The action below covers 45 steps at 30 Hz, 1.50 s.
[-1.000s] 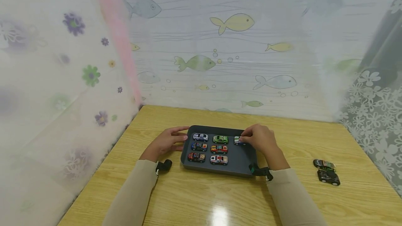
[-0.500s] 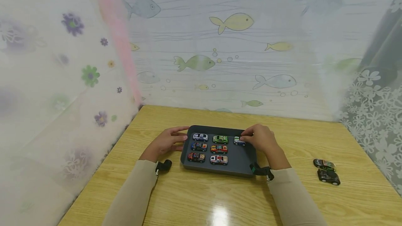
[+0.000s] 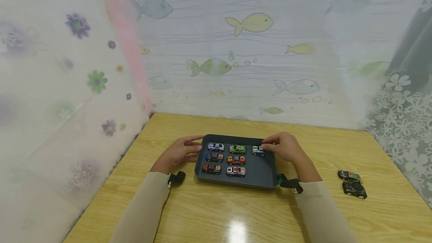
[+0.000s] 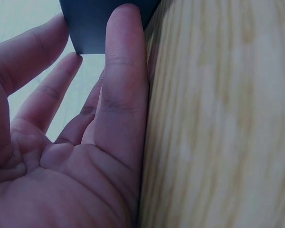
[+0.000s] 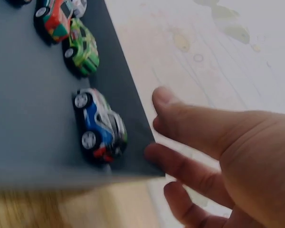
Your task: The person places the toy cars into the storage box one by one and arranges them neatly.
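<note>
A dark grey tray (image 3: 258, 173) on the table holds several toy cars in rows. My left hand (image 3: 177, 152) is at the tray's left end; in the left wrist view its fingertips (image 4: 126, 23) lie against the outer wall, fingers extended. At the back right corner is my right hand (image 3: 287, 147), its fingers loose with nothing between them. Just beside it, inside the tray, a white, blue and green toy car (image 5: 102, 124) stands on its wheels. Left of that car is a green toy car (image 3: 237, 149), with a red and yellow one (image 3: 236, 160) in front of it.
Two dark toy cars, one with green markings (image 3: 349, 176) and one black (image 3: 354, 190), stand close together on the wooden table (image 3: 202, 213), right of the tray. A fish-patterned curtain (image 3: 216, 96) hangs behind the table.
My right hand has let go of the white, blue and green car and drawn back to the right. That car stays in the tray's back right. My left hand keeps its place.
</note>
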Tool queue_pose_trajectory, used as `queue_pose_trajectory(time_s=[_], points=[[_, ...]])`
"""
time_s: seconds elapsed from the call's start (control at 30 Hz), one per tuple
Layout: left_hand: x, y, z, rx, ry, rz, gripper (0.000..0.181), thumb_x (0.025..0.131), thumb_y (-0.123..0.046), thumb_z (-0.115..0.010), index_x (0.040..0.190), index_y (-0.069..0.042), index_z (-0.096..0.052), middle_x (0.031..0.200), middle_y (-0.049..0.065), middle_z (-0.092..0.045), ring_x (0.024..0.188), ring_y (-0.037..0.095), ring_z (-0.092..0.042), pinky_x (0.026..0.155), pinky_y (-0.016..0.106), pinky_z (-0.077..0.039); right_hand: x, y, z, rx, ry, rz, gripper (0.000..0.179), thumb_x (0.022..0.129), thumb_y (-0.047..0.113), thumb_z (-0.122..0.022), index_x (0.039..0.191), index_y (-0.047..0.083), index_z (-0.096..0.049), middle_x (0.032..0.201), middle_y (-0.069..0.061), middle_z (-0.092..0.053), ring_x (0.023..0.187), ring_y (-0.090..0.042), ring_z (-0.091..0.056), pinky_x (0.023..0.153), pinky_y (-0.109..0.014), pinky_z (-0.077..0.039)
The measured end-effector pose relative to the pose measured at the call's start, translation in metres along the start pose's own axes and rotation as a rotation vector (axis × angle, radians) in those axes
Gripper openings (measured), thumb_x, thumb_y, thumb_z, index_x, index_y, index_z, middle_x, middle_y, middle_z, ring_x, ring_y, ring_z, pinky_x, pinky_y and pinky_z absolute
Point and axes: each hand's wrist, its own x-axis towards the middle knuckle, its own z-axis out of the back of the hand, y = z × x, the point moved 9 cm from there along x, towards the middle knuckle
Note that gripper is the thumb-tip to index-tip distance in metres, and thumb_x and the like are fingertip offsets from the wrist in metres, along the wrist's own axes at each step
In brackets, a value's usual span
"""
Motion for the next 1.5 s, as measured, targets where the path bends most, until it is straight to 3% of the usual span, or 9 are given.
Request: queue_pose_trajectory(time_s=[0.27, 0.57, 0.9, 1.03, 1.07, 1.2, 1.3, 1.37, 1.5], points=[[0.000, -0.002, 0.001, -0.003, -0.007, 0.001, 0.053, 0.102, -0.016, -0.068, 0.151, -0.030, -0.055, 0.144, 0.015, -0.059, 0.113, 0.027, -0.072, 0.088, 0.043, -0.064, -0.017, -0.018, 0.026, 0.032, -0.057, 0.043, 0.043, 0.096, 0.045, -0.074, 0.129, 0.018, -0.075, 0.125, -0.013, -0.072, 0.108, -0.033, -0.067, 0.087, -0.051, -0.059], [0.001, 0.001, -0.001, -0.022, -0.006, 0.013, 0.052, 0.101, -0.016, -0.069, 0.149, -0.031, -0.057, 0.143, 0.013, -0.061, 0.115, 0.025, -0.071, 0.089, 0.043, -0.063, -0.048, -0.050, 0.061, -0.007, -0.058, 0.015, 0.049, 0.097, 0.049, -0.071, 0.131, 0.013, -0.074, 0.122, -0.012, -0.073, 0.108, -0.033, -0.067, 0.083, -0.046, -0.059], [0.000, 0.001, 0.001, -0.008, -0.020, 0.004, 0.052, 0.100, -0.017, -0.070, 0.148, -0.032, -0.058, 0.143, 0.012, -0.061, 0.116, 0.025, -0.070, 0.089, 0.043, -0.063, -0.086, -0.087, 0.097, -0.069, -0.055, -0.027, 0.046, 0.096, 0.047, -0.073, 0.129, 0.014, -0.075, 0.134, -0.019, -0.067, 0.110, -0.033, -0.063, 0.076, -0.037, -0.059], [0.000, 0.001, 0.000, 0.002, -0.017, 0.011, 0.051, 0.100, -0.018, -0.071, 0.148, -0.033, -0.058, 0.143, 0.011, -0.062, 0.115, 0.025, -0.071, 0.089, 0.043, -0.063, -0.102, -0.102, 0.109, -0.083, -0.061, -0.040, 0.044, 0.097, 0.043, -0.074, 0.129, 0.013, -0.074, 0.137, -0.023, -0.065, 0.105, -0.013, -0.063, 0.070, -0.032, -0.058], [0.000, 0.001, -0.001, 0.006, -0.012, 0.009, 0.052, 0.100, -0.018, -0.070, 0.148, -0.033, -0.058, 0.144, 0.012, -0.061, 0.115, 0.025, -0.071, 0.089, 0.043, -0.063, -0.107, -0.108, 0.111, -0.076, -0.060, -0.054, 0.045, 0.097, 0.042, -0.074, 0.130, 0.012, -0.074, 0.137, -0.024, -0.064, 0.096, -0.009, -0.063, 0.065, -0.031, -0.056], [0.001, 0.000, -0.003, 0.010, 0.002, 0.004, 0.053, 0.101, -0.019, -0.070, 0.150, -0.031, -0.056, 0.146, 0.013, -0.060, 0.116, 0.024, -0.070, 0.090, 0.042, -0.063, -0.123, -0.128, 0.122, -0.071, -0.074, -0.084, 0.046, 0.097, 0.039, -0.074, 0.131, 0.008, -0.072, 0.139, -0.028, -0.060, 0.085, 0.013, -0.052, 0.060, -0.029, -0.053], [0.000, 0.000, -0.003, 0.012, 0.002, 0.009, 0.054, 0.101, -0.019, -0.070, 0.151, -0.031, -0.055, 0.146, 0.013, -0.059, 0.117, 0.025, -0.070, 0.090, 0.042, -0.063, -0.132, -0.143, 0.130, -0.093, -0.105, -0.102, 0.046, 0.097, 0.039, -0.075, 0.130, 0.007, -0.073, 0.137, -0.026, -0.062, 0.087, 0.019, -0.047, 0.064, -0.029, -0.054], [-0.001, 0.000, -0.003, 0.011, 0.002, 0.009, 0.054, 0.101, -0.019, -0.070, 0.151, -0.031, -0.054, 0.147, 0.014, -0.059, 0.118, 0.025, -0.070, 0.090, 0.042, -0.063, -0.138, -0.151, 0.135, -0.111, -0.135, -0.110, 0.045, 0.096, 0.039, -0.076, 0.128, 0.007, -0.074, 0.130, -0.016, -0.068, 0.085, 0.017, -0.048, 0.062, -0.028, -0.052], [-0.002, -0.001, -0.003, 0.007, 0.003, 0.004, 0.055, 0.102, -0.018, -0.069, 0.153, -0.029, -0.053, 0.148, 0.015, -0.058, 0.119, 0.026, -0.069, 0.091, 0.042, -0.063, -0.147, -0.165, 0.139, -0.133, -0.157, -0.120, 0.046, 0.096, 0.037, -0.076, 0.128, 0.004, -0.073, 0.127, -0.021, -0.069, 0.079, 0.013, -0.052, 0.057, -0.026, -0.047]])
